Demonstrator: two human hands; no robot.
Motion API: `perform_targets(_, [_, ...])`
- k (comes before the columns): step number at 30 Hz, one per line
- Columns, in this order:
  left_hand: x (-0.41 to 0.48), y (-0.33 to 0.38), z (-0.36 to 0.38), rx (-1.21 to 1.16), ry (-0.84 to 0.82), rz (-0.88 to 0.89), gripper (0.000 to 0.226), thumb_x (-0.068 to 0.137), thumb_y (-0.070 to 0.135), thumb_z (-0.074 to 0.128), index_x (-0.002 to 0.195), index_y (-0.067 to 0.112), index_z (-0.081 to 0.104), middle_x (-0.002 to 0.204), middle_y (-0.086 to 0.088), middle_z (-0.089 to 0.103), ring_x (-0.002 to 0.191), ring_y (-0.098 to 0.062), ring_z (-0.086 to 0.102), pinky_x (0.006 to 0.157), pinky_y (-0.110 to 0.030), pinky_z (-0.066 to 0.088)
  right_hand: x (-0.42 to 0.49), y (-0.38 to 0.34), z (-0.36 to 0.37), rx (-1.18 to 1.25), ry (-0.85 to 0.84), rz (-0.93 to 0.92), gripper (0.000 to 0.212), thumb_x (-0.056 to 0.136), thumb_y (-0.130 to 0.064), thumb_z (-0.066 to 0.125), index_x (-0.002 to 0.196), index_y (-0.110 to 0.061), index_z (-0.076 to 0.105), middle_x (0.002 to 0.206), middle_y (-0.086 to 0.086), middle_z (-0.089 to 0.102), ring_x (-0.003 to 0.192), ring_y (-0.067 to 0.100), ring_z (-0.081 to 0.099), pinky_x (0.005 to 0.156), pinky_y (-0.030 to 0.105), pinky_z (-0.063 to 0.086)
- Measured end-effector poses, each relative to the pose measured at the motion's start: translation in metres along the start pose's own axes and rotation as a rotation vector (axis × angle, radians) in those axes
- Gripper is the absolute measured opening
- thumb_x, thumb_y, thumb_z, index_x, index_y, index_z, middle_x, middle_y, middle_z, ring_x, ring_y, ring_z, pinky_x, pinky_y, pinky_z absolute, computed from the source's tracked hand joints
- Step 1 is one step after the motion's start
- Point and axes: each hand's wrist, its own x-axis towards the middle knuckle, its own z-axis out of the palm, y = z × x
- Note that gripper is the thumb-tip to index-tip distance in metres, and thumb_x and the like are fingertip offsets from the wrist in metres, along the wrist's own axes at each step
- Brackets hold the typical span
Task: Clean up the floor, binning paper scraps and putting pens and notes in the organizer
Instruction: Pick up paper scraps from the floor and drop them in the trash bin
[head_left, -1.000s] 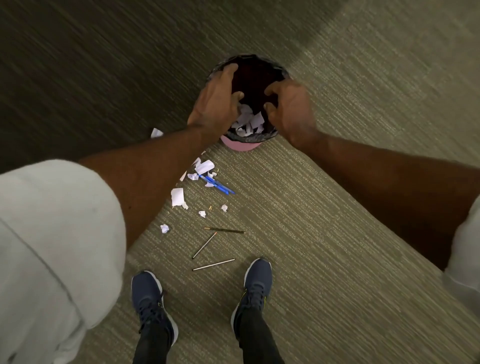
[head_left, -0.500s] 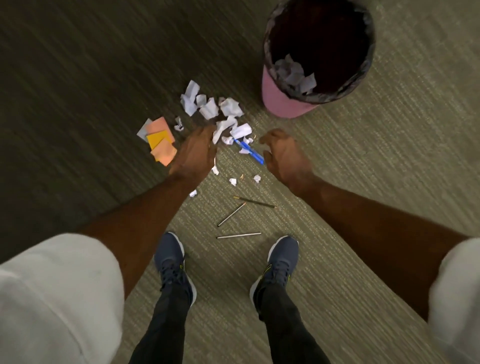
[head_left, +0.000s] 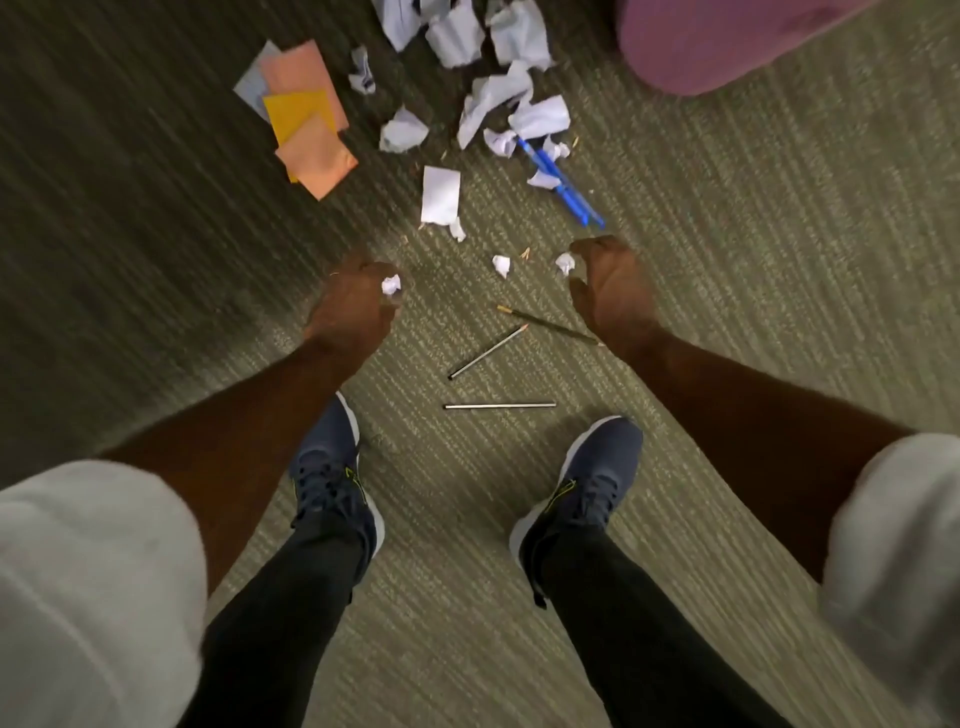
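Now your left hand (head_left: 353, 306) is curled at centre left, pinching a small paper ball (head_left: 391, 284), while your right hand (head_left: 610, 288) at centre right seems to pinch another scrap (head_left: 565, 262), though blur hides the contact. More torn paper (head_left: 498, 98), sticky notes (head_left: 306, 124) and blue pens (head_left: 563, 187) lie above; the pink bin (head_left: 727, 41) sits upper right.

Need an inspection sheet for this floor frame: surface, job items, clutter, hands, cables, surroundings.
Surface: striped carpet, scraps scattered.
Job's things: paper scraps near pink bin; blue pens; sticky notes; three thin sticks by the shoes. Organizer not seen.
Clutter: nothing seen beyond these.
Grippers: left hand closing on small scrap; right hand at another scrap, grip unclear.
Cables: nothing seen.
Surroundings: shoes only.
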Motion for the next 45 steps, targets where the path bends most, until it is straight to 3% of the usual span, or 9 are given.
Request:
perform_targets(6, [0.005, -0.023, 0.046, -0.066, 0.059, -0.073, 0.048, 0.081, 0.015, 0.078, 0.124, 0.02, 0.058, 0.135, -0.011, 0.046, 0.115, -0.027, 0.056, 0.101, -0.036, 0.048, 0.02, 0.008, 0.051, 0.003, 0.017, 0.111, 0.046, 0.089, -0.019, 0.068, 0.132, -0.011, 0.055, 0.136, 0.015, 0.045, 0.112, 0.029, 0.058, 0.1, 0.032, 0.045])
perform_targets(15, [0.042, -0.009, 0.041, -0.026, 0.154, -0.024, 0.009, 0.088, 0.01, 0.064, 0.083, 0.016, 0.067, 0.1, -0.009, 0.065, 0.083, -0.023, 0.064, 0.069, -0.029, 0.046, 0.041, 0.006, 0.068, 0.161, 0.172, 0.118, 0.016, 0.086, -0.012, 0.066, 0.101, -0.007, 0.065, 0.111, 0.016, 0.06, 0.09, 0.024, 0.059, 0.075, 0.024, 0.041])
perform_targets(17, [0.05, -0.005, 0.036, -0.058, 0.163, 0.016, 0.017, 0.084, 0.001, 0.062, 0.083, 0.013, 0.072, 0.097, -0.011, 0.068, 0.084, -0.023, 0.066, 0.075, -0.032, 0.051, 0.047, -0.002, 0.072, 0.225, 0.208, 0.073, 0.014, 0.083, -0.012, 0.066, 0.096, -0.007, 0.066, 0.104, 0.015, 0.062, 0.089, 0.023, 0.058, 0.081, 0.033, 0.047])
perform_targets(19, [0.059, 0.001, 0.03, -0.085, 0.203, 0.072, 0.018, 0.083, 0.001, 0.061, 0.084, 0.014, 0.073, 0.099, -0.01, 0.067, 0.086, -0.021, 0.064, 0.08, -0.029, 0.049, 0.051, -0.012, 0.075, 0.246, 0.187, 0.07, 0.02, 0.083, -0.018, 0.071, 0.099, -0.006, 0.067, 0.105, 0.015, 0.061, 0.092, 0.025, 0.059, 0.083, 0.024, 0.043])
perform_targets(24, [0.101, 0.015, 0.034, -0.114, 0.293, 0.104, 0.023, 0.089, 0.018, 0.056, 0.105, 0.008, 0.069, 0.109, -0.016, 0.063, 0.102, -0.028, 0.061, 0.092, -0.032, 0.046, 0.034, -0.034, 0.096, 0.108, 0.148, 0.02, 0.059, 0.084, -0.045, 0.073, 0.131, -0.013, 0.056, 0.135, 0.013, 0.046, 0.123, 0.026, 0.046, 0.102, 0.03, 0.042])
perform_targets(31, [0.124, 0.047, 0.053, 0.018, 0.183, 0.009, 0.085, 0.067, 0.05, 0.083, 0.138, 0.019, 0.047, 0.146, -0.007, 0.037, 0.133, -0.029, 0.038, 0.111, -0.038, 0.039, 0.032, -0.036, 0.113, 0.062, 0.302, -0.033, 0.027, 0.097, -0.019, 0.06, 0.123, -0.015, 0.063, 0.124, 0.007, 0.057, 0.111, 0.02, 0.053, 0.087, 0.022, 0.045])
perform_targets(35, [0.12, 0.041, 0.058, 0.13, 0.221, 0.054, 0.07, 0.078, 0.038, 0.078, 0.14, 0.027, 0.049, 0.152, -0.006, 0.03, 0.136, -0.031, 0.033, 0.112, -0.039, 0.04, 0.044, -0.029, 0.103, 0.1, 0.3, -0.026, 0.022, 0.092, -0.018, 0.064, 0.114, -0.013, 0.066, 0.109, 0.006, 0.06, 0.093, 0.016, 0.057, 0.075, 0.02, 0.042])
perform_targets(40, [0.126, 0.024, 0.047, 0.025, 0.229, 0.106, 0.033, 0.094, 0.02, 0.06, 0.126, 0.019, 0.062, 0.142, -0.008, 0.047, 0.125, -0.029, 0.049, 0.101, -0.036, 0.046, 0.057, -0.023, 0.099, 0.261, 0.303, 0.035, 0.016, 0.084, -0.014, 0.066, 0.099, -0.018, 0.068, 0.098, -0.002, 0.062, 0.079, 0.01, 0.057, 0.068, 0.022, 0.047])
perform_targets(45, [0.124, 0.018, 0.037, -0.059, 0.254, 0.128, 0.026, 0.09, 0.015, 0.059, 0.112, 0.007, 0.07, 0.131, -0.013, 0.057, 0.115, -0.026, 0.057, 0.098, -0.037, 0.05, 0.061, -0.023, 0.103, 0.441, 0.364, 0.2, 0.016, 0.078, -0.017, 0.07, 0.093, -0.016, 0.072, 0.087, -0.002, 0.069, 0.073, 0.009, 0.059, 0.066, 0.018, 0.043])
